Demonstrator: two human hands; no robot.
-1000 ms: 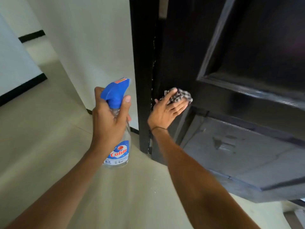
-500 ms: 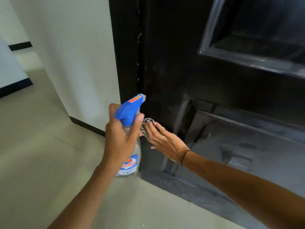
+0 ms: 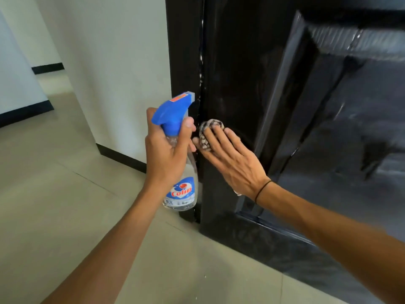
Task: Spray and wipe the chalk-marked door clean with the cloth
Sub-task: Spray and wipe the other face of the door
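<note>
Cloth had slid down the door edge under the flat right hand; left hand gripped the spray bottle; wiping continued.

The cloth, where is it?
The cloth sits mid-frame, pressed flat against the black door under the right hand, beside the spray bottle.
</note>
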